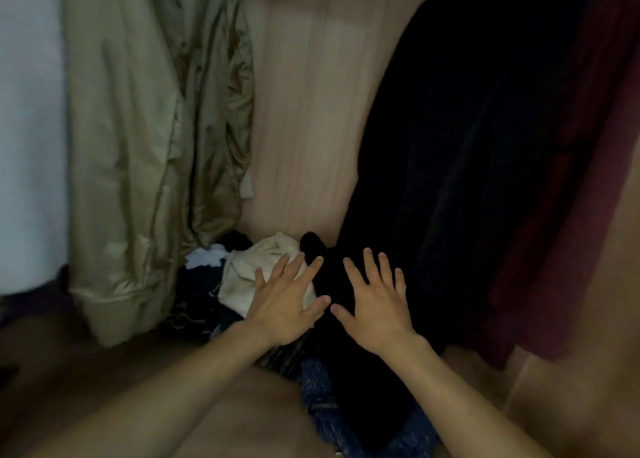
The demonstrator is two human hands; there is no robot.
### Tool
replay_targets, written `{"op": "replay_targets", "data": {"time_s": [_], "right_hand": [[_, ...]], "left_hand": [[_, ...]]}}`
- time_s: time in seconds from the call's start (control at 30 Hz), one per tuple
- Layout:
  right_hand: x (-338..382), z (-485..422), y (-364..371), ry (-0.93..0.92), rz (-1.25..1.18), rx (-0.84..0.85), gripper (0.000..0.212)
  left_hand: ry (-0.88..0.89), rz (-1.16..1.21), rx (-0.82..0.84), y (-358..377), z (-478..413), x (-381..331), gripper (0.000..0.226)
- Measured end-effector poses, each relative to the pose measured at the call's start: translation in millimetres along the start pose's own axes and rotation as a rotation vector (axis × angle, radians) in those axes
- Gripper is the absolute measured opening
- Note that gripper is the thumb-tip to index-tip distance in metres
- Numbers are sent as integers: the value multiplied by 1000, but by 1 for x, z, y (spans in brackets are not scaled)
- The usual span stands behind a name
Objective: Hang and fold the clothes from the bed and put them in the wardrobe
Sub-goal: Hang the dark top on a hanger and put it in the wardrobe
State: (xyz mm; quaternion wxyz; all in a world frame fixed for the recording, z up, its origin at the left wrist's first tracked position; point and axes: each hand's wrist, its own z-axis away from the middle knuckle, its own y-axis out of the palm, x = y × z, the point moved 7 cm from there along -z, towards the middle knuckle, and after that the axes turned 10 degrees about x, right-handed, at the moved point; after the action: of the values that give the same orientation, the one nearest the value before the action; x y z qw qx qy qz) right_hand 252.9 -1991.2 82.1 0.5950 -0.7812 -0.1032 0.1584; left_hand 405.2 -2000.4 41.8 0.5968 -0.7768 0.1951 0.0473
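Wardrobe (304, 111) holds hung coats (138, 146) and a clothes pile (239, 281), on which left hand (287, 300) and right hand (375, 303) lie flat, fingers spread.

Home wardrobe interior, hanging olive jacket (138, 139), dark garments (467, 146), wooden back panel (304, 111)

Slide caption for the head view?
Inside a wardrobe, the left hand rests flat on a cream garment, the right hand on a black garment, beside a hanging olive jacket.
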Motion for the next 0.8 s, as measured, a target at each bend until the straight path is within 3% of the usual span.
{"op": "replay_targets", "data": {"time_s": [0.1,0.33,0.53,0.8], "right_hand": [[18,22,8,-37,-112,-19,82],[45,66,11,3,-183,12,87],[57,125,14,134,-118,74,87],[57,244,35,398,-100,216,88]], "left_hand": [[-76,-62,11,-3,44,12,87],[-61,-130,13,-32,102,8,75],[96,-182,104,-16,146,-6,75],[383,18,194,56,210,-37,78]]}}
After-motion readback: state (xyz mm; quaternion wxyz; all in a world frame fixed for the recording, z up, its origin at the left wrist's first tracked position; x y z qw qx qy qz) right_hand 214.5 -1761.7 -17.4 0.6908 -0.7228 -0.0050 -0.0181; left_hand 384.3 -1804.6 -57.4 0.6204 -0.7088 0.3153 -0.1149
